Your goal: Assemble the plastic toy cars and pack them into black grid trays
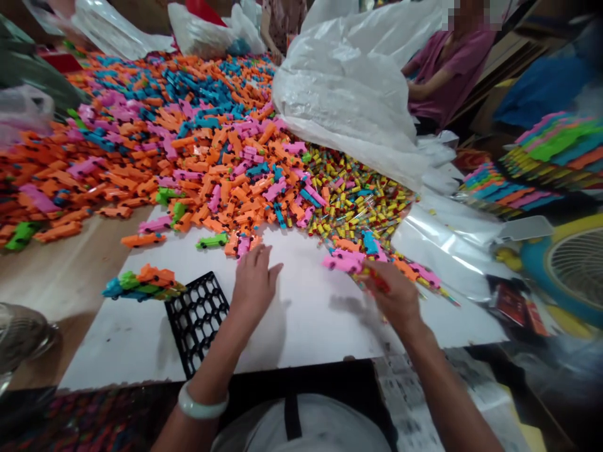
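My left hand (254, 282), with a pale bangle on its wrist, reaches over the white board with thumb and fingers apart. Just beyond its fingertips lie a pink toy car (244, 246) and orange ones; whether it touches them I cannot tell. In my right hand (396, 298) is a pink toy car (343, 261) on a red and yellow tube, the grip partly hidden by the fingers. Behind and beside that hand lie several toy cars on sticks (407, 269). Left of my left hand, a black rack with holes (200, 320) carries blue, green and orange cars (157, 276) at its far corner.
A large heap of toy cars (198, 157) covers the table's back and left. Red and yellow tubes (348, 194) spill from a big clear bag (348, 88). A fan (575, 263) and filled racks (513, 188) stand right. Other people sit across the table.
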The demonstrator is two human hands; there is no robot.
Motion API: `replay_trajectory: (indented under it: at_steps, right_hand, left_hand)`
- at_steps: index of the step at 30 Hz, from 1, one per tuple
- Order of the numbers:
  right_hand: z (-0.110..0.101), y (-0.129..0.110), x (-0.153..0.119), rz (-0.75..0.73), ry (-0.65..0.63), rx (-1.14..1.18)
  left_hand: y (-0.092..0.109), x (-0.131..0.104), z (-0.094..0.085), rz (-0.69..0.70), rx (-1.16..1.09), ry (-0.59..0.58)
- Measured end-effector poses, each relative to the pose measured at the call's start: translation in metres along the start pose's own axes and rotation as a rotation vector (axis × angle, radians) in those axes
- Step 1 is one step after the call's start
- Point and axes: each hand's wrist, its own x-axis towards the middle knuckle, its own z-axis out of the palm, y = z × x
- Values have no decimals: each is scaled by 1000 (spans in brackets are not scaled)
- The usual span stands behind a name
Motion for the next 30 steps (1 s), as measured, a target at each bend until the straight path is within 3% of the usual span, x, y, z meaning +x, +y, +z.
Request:
replay_trajectory:
  at_steps: [2,5,10,13,16,20,26,30]
  right_hand:
    - [-8,10,12,48,125,-47]
    - [-2,1,13,25,122,-8]
    - [39,-39,-11,20,-124,169]
    - [57,-56,-19,105,-292,286]
    - [62,-66,-16,282,-383,375]
    - [56,-73,-7,444,-424,465]
    - [47,-70,-6,331,-396,596]
    - [43,-69,-6,255,-411,559]
  left_hand:
    - [-8,11,3,-53,207,-21]
    - [-9,2,12,-35,300,-125]
    - [0,-27,16,50,245,-184]
    - [0,-21,10,59,249,-173]
    - [-5,-6,8,100,242,-125]
    - [-12,2,12,132,161,-109]
    - [0,-24,13,177,-278,-131]
    - [12,-39,9,193,-354,-154]
